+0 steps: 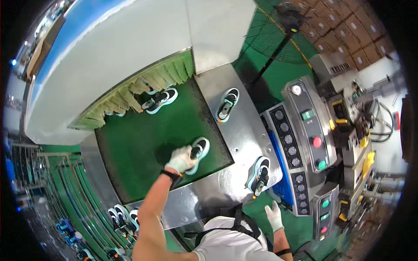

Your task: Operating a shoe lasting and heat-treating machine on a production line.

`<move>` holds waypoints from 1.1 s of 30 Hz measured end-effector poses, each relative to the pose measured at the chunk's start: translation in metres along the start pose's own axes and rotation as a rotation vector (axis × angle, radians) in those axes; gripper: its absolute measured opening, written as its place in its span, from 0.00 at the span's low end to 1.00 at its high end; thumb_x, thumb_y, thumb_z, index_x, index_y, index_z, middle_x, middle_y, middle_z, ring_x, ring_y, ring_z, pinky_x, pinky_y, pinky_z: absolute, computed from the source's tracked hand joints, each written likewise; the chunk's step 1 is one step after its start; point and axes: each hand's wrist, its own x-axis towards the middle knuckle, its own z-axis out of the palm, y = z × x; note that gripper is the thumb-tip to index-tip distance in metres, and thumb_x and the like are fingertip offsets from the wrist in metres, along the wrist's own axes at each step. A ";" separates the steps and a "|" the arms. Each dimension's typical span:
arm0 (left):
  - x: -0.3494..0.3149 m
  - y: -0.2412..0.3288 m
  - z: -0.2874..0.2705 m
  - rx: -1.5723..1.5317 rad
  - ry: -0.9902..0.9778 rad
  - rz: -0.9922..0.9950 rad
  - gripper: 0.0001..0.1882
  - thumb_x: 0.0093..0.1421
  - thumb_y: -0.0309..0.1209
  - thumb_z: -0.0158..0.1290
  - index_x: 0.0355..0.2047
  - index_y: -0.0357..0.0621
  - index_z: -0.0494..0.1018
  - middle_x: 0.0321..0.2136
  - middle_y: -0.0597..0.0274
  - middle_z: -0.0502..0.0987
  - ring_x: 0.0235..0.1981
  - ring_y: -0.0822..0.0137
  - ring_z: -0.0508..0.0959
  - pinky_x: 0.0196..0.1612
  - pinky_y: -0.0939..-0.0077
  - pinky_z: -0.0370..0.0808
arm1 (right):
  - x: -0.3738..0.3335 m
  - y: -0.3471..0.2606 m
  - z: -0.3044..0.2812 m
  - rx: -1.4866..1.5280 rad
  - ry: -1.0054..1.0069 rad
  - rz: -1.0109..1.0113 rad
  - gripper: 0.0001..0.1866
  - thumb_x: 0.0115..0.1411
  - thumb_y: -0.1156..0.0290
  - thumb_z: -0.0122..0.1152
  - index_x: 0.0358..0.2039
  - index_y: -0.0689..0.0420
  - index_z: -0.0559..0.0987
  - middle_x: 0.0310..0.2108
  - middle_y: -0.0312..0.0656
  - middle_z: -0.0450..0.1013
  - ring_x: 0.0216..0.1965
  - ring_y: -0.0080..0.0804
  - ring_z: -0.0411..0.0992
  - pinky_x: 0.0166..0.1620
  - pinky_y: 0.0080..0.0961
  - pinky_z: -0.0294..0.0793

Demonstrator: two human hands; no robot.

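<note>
White-gloved, my left hand (182, 160) reaches over a green surface (130, 145) framed by a metal counter (198, 198). Its fingers are closed on the side of a black, white and pale-blue shoe (201, 149) near the surface's right front corner; whether the sole touches the green I cannot tell. My right hand (274, 217), also gloved, hangs low beside the counter, away from the shoes, its fingers loosely spread and holding nothing.

Two similar shoes rest on the metal to the right: one (228, 105) farther back, one (260, 173) near the front edge. Another shoe (163, 102) lies at the far end of the green, by a yellowish fringed curtain (146, 82) under a big white housing (126, 48). More shoes (123, 216) sit on a rack at my lower left.

Beyond the counter's right side stands a grey control panel (309, 124) with red and green buttons; its markings are too small to read. Behind, stacked brown cartons (344, 32) bear pale labels, equally illegible.
</note>
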 end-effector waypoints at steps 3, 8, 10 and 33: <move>-0.047 0.061 0.016 -0.258 -0.115 -0.041 0.27 0.49 0.51 0.62 0.35 0.37 0.76 0.34 0.42 0.80 0.38 0.47 0.81 0.42 0.56 0.76 | 0.004 -0.053 0.001 0.056 -0.057 -0.062 0.39 0.61 0.63 0.63 0.66 0.69 0.59 0.67 0.56 0.59 0.69 0.41 0.56 0.68 0.32 0.56; -0.107 0.184 -0.015 -0.843 -0.304 0.230 0.26 0.50 0.40 0.66 0.44 0.33 0.75 0.34 0.56 0.80 0.37 0.68 0.79 0.42 0.71 0.76 | -0.019 -0.167 -0.038 0.292 -0.351 -0.094 0.28 0.67 0.54 0.55 0.55 0.67 0.75 0.47 0.48 0.77 0.49 0.32 0.74 0.54 0.27 0.71; -0.111 0.228 -0.033 -0.986 -0.396 0.494 0.30 0.51 0.38 0.65 0.51 0.34 0.73 0.45 0.57 0.78 0.47 0.68 0.76 0.53 0.72 0.71 | 0.003 -0.137 -0.039 0.539 -0.774 -0.184 0.23 0.69 0.55 0.51 0.48 0.64 0.79 0.43 0.43 0.78 0.39 0.28 0.73 0.48 0.26 0.72; 0.134 0.630 -0.056 -0.680 -0.035 0.817 0.34 0.65 0.24 0.50 0.67 0.29 0.49 0.65 0.39 0.60 0.65 0.51 0.63 0.65 0.64 0.64 | -0.010 -0.143 -0.318 1.683 -0.422 -0.639 0.50 0.48 0.55 0.77 0.65 0.61 0.61 0.57 0.52 0.70 0.56 0.43 0.72 0.60 0.40 0.71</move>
